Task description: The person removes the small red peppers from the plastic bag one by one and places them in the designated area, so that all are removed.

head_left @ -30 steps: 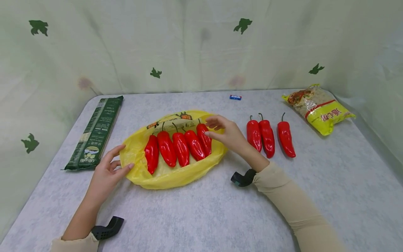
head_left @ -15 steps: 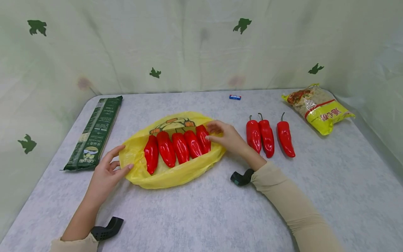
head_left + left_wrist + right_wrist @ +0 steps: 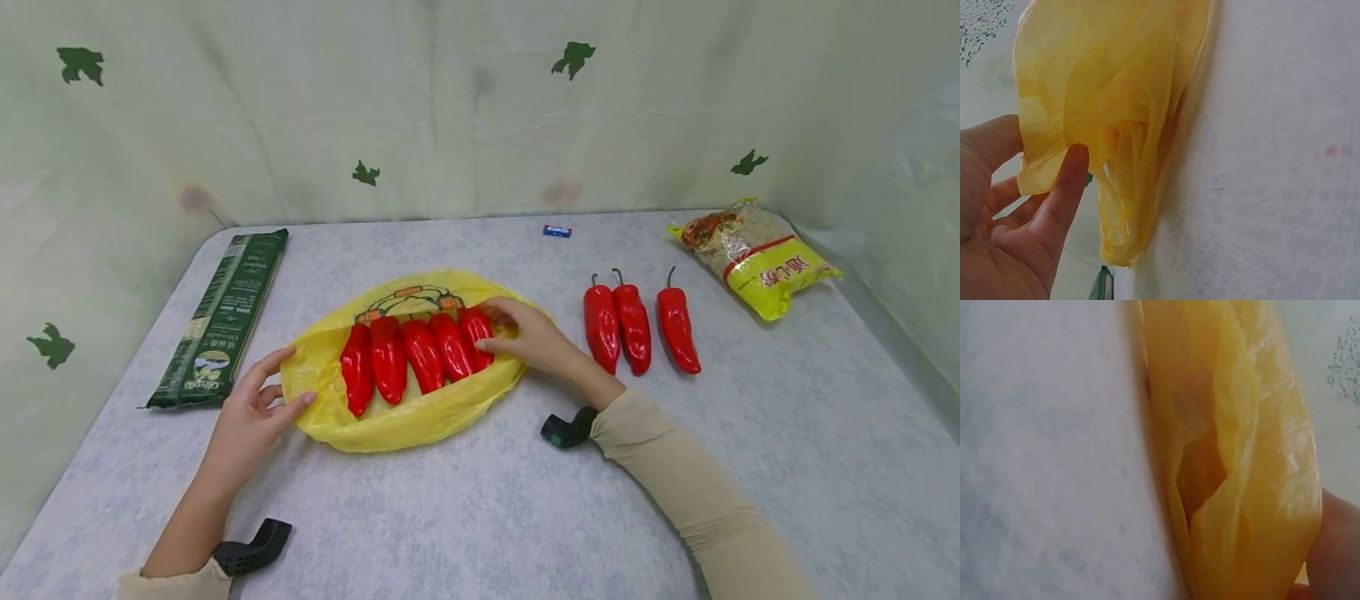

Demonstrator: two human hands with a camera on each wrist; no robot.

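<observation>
A yellow plastic bag lies spread open on the table, with several glossy red peppers side by side in its mouth. My left hand pinches the bag's left edge between thumb and fingers; the left wrist view also shows this grip on the thin plastic. At the bag's right end, my right hand holds the rightmost pepper, thumb on its near side. The upper ends of the bagged peppers are tucked under the plastic. In the right wrist view the bag hides most of that hand.
Three more red peppers lie right of the bag, near my right forearm. A green packet lies at the left, and a yellow noodle packet at the far right. A small blue-and-red wrapped item is near the back edge.
My right hand has moved slightly down and left with the rightmost pepper, pushing the peppers closer together. The bag's back edge has come over their stems. The left hand keeps its place.
</observation>
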